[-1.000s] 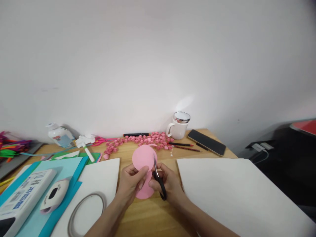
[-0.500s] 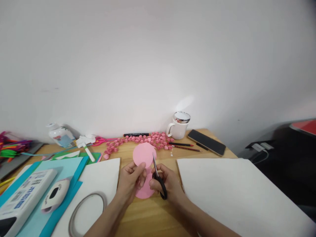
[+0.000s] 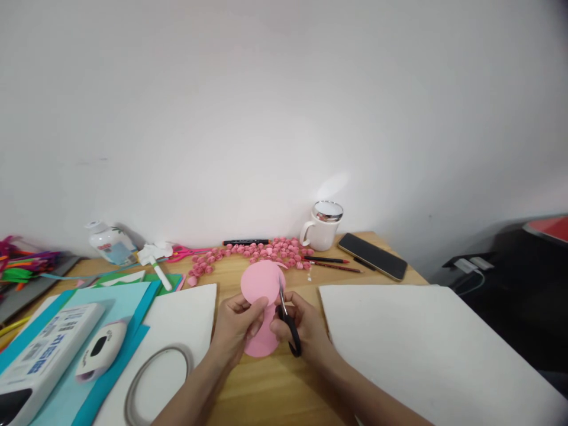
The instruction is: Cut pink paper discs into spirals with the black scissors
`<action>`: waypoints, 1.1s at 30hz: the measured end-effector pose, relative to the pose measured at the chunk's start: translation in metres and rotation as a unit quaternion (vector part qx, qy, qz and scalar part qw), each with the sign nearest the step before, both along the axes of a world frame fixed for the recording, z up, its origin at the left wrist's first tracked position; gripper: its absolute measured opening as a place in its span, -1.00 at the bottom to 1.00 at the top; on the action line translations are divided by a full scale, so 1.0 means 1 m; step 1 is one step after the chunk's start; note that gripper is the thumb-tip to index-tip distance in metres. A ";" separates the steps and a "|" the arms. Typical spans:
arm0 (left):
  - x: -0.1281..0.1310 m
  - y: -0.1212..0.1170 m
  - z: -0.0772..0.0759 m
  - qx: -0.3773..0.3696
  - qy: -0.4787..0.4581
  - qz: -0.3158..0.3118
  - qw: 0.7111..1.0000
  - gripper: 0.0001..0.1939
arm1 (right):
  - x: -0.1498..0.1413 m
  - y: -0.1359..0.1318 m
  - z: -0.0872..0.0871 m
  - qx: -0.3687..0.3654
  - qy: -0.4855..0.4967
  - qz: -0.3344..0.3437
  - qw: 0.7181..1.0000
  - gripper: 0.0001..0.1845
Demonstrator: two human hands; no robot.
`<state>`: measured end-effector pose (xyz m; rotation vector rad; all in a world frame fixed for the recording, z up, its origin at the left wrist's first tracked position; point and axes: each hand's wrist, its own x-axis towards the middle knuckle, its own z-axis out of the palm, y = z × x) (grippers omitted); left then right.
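Between thumb and fingers my left hand (image 3: 239, 322) pinches a round pink paper disc (image 3: 260, 283), held up above the table. My right hand (image 3: 306, 328) is closed round the black handles of a pair of scissors (image 3: 289, 325). The blades point upward at the disc's right edge, where a thin curved strip of pink paper stands out at the top right. Below both hands, another pink paper circle (image 3: 261, 342) lies on the wooden table (image 3: 266, 390), partly covered by my fingers.
Many small pink paper rolls (image 3: 284, 253) lie along the wall, near a white mug (image 3: 322, 228), pencils (image 3: 337, 266) and a phone (image 3: 373, 255). White boards (image 3: 399, 337) flank the hands. Leftward are a tape ring (image 3: 133, 384), a white device (image 3: 101, 349), a long box (image 3: 48, 361) and a bottle (image 3: 110, 242).
The scissor blades have moved a little up along the disc's right edge and look more closed. A thin strip of paper now sticks out at the top right of the disc.
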<state>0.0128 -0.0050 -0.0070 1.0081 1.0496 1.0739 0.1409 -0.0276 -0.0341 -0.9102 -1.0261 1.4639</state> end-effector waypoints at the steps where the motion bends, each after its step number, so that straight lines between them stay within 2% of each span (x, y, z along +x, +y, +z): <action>1: 0.000 0.000 0.000 0.000 0.000 0.000 1.000 -0.65 | 0.000 0.000 0.000 -0.005 -0.003 -0.003 1.000 -0.57; 9: -0.002 0.002 -0.004 -0.003 -0.011 0.007 1.000 -0.68 | 0.000 -0.002 0.007 -0.022 -0.026 -0.009 0.999 -0.59; 20: -0.001 0.002 -0.005 -0.028 -0.076 -0.017 0.997 -0.73 | -0.001 -0.003 0.002 -0.030 -0.055 -0.004 0.998 -0.60; 27: -0.003 0.001 -0.007 -0.025 -0.026 0.000 0.999 -0.64 | -0.003 -0.004 0.005 -0.031 -0.026 0.022 0.999 -0.58; 33: -0.002 0.002 -0.009 -0.027 -0.016 -0.011 0.999 -0.66 | 0.002 -0.001 0.006 0.000 -0.012 0.000 1.000 -0.52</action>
